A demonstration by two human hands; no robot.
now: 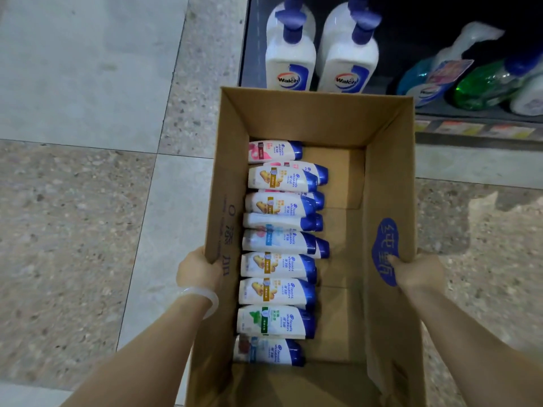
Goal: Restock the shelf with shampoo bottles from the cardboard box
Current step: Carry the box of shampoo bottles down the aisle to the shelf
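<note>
Task looked barely begun: shampoo bottles (pixel 279 245) all lay in row along left side of cardboard box (pixel 385 177), none seen placed on shelf (pixel 476 133).
Left hand (pixel 199 271) gripped left wall of box, fingers wrapped on its edge; right hand (pixel 417 271) pinched right wall, thumb inside.
Box hung above floor (pixel 88 201), far end near shelf front.
Lower shelf already held pump bottles (pixel 291 63) and spray bottles (pixel 470 83); little free room visible there.
Floor to left open.
</note>
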